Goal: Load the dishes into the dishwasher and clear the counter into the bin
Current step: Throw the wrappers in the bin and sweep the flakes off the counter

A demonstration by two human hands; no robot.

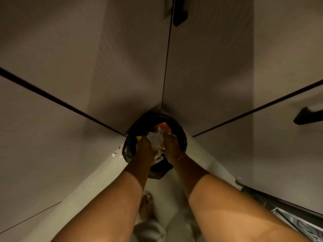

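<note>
Cabinet doors (52,49): pale fronts met in a corner and walled the scene on both sides; a black handle (305,116) showed at the right.
Floor (97,180): a pale wedge that narrowed toward its far corner.
Bin (183,137): round and lined with a black bag, it stood in the floor's far corner, against the cabinet doors.
Left hand (144,147): reached into the bin's mouth, fingers curled onto the left side of the waste.
Right hand (172,145): did the same from the right, fingers curled onto the same bundle.
Crumpled white wad (156,138): paper or wrapper, too blurred to tell which, gripped between both hands just above the bin's contents.
Orange scrap (161,126): lay inside the bin, beyond the wad.
Yellow scrap (139,137): lay inside the bin, by the left hand.
White crumb (114,154): lay on the floor just left of the bin.
Step in hand: probably the binning of counter waste, at the point of release.
Next move: likely calls for both hands to open and lift clear, keeping the bag's rim in place; the crumb wants picking up.
</note>
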